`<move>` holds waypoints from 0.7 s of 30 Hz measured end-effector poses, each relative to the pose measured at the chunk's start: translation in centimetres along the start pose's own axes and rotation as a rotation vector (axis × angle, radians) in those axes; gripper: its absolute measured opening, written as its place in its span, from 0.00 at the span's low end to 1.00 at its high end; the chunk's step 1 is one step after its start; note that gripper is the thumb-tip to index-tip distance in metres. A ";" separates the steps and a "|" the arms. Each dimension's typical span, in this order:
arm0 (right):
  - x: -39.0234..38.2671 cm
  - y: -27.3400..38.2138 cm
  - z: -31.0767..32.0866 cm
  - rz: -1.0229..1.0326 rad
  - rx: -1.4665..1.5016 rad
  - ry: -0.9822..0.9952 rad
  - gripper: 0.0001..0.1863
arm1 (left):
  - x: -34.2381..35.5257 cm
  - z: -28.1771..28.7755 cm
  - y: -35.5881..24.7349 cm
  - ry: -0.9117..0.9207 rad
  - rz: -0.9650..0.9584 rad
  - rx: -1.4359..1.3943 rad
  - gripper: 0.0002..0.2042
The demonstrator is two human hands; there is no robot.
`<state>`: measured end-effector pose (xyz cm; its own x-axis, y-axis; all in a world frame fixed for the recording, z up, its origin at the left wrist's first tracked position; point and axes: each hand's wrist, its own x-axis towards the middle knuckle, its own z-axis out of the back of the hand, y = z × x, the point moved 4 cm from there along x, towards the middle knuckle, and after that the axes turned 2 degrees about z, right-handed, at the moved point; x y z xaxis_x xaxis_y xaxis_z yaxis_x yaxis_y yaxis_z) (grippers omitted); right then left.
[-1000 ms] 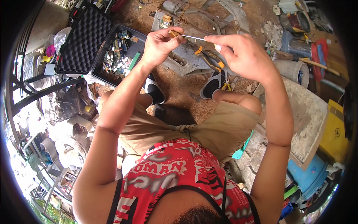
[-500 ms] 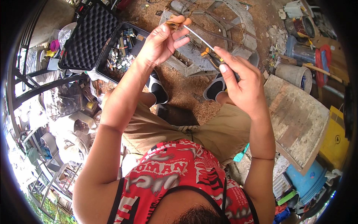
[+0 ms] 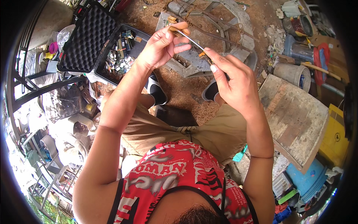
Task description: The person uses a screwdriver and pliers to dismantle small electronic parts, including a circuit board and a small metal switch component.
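Observation:
Between the thumb and fingers of my left hand [image 3: 158,48] is a small brownish-gold piece [image 3: 173,30], raised above the ground; its exact kind is too small to make out. My right hand [image 3: 236,80] is closed around the handle of a screwdriver [image 3: 192,40], its index finger stretched along the shaft. The thin metal shaft slants up and left, and its tip meets the piece at my left fingertips. The handle is mostly hidden by my right hand. Just beyond that hand, an orange and dark thing [image 3: 202,55] shows in part.
An open black case [image 3: 97,71] with a foam-lined lid [image 3: 86,37] holds many small electronic parts at the left. Ahead lies a grey angular frame [image 3: 248,37] on the dirt. A worn wooden board [image 3: 294,119], a bucket [image 3: 291,76] and a blue tub [image 3: 307,181] stand at the right.
My right hand has shifted slightly left, bringing the screwdriver tip against the piece. My left hand has tilted a little and still pinches the piece.

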<state>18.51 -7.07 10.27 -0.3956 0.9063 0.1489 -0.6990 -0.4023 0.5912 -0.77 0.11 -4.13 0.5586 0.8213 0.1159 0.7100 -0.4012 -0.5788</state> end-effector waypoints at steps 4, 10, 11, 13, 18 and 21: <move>-0.1 0.6 1.0 0.039 -0.030 -0.016 0.20 | 0.1 -0.5 -0.3 -0.045 -0.010 0.047 0.30; -0.4 0.8 0.8 0.010 -0.049 0.016 0.20 | 0.3 -1.2 -0.3 0.019 -0.031 -0.018 0.24; -0.4 0.7 0.7 0.004 -0.043 0.016 0.20 | 0.2 -1.2 -0.3 0.012 -0.029 -0.008 0.23; -0.3 0.7 0.5 0.001 -0.037 0.013 0.21 | 0.1 -1.2 -0.3 0.006 -0.027 0.026 0.23; -0.5 0.3 -0.3 0.022 -0.065 -0.001 0.23 | 0.1 -1.4 -0.5 -0.089 0.029 0.269 0.21; -0.3 0.4 -0.4 0.060 -0.144 -0.017 0.23 | 0.3 -2.5 -1.2 -0.156 -0.051 0.452 0.19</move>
<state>18.12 -7.55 10.12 -0.4301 0.8816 0.1945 -0.7529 -0.4692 0.4615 -0.36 -0.16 -1.44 0.4325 0.9002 0.0506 0.4579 -0.1709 -0.8724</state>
